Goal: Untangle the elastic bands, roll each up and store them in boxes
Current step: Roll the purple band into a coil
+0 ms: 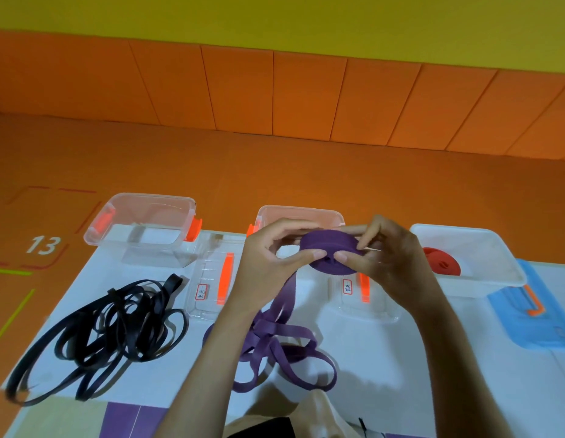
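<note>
Red roll point(440, 263) lies in the white box point(483, 282); purple roll point(330, 245) pinched outside.

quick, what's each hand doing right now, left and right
Left hand: grip closed, pinching the purple band roll.
Right hand: grip closed, pinching the same roll's other side.

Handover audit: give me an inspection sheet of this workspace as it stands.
Surface: white table.
Job's things: purple roll held up, loose purple band heaped below; black band tangled, left; red roll in white box; left clear box empty; middle clear box partly hidden; clear lids and blue lid off.
Clutter: nothing seen.
Grippers: left hand and right hand pinch the purple roll.
Cables: nothing seen.
Surroundings: orange floor, orange padded wall.
</note>
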`<state>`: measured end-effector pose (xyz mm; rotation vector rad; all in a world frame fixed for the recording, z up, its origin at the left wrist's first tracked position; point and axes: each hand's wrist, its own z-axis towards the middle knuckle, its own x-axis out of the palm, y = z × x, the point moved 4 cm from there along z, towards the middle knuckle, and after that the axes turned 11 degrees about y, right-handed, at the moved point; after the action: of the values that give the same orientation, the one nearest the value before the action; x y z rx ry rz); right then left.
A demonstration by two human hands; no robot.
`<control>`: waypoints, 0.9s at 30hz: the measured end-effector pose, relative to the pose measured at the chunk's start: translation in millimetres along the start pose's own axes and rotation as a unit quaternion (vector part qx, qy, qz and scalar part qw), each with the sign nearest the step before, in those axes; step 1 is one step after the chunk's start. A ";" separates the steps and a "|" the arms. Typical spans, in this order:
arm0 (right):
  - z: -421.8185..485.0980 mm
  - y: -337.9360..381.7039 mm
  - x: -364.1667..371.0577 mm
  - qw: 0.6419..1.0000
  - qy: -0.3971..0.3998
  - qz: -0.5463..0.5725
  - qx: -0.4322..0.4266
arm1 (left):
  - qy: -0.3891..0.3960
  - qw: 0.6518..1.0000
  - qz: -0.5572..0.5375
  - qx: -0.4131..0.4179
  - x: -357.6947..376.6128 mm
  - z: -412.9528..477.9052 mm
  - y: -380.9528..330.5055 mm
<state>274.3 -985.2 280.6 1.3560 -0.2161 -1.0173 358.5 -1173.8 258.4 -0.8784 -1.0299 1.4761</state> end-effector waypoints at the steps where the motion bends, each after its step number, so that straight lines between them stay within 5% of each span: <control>1: 2.0 2.4 0.4 1.000 0.008 -0.022 -0.005 | 0.000 1.000 -0.002 0.004 3.8 0.1 -2.2; 11: -1.8 11.1 2.2 0.991 -0.098 0.056 -0.069 | 0.031 0.998 -0.044 -0.039 3.9 2.7 -3.9; 15: -3.5 6.3 3.2 0.986 -0.094 0.126 -0.062 | 0.007 0.999 -0.047 0.010 4.5 6.5 -14.8; 20: -3.7 10.0 -4.5 0.994 -0.089 0.048 -0.049 | -0.014 0.997 -0.034 0.068 9.4 9.0 -21.3; 27: -5.2 13.9 -3.8 0.988 -0.093 0.098 -0.073 | 0.023 0.999 -0.036 0.012 -3.8 8.7 -9.1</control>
<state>282.2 -980.5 292.9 1.0845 -0.3989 -0.9738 354.2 -1178.4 269.9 -0.8458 -0.9972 1.3997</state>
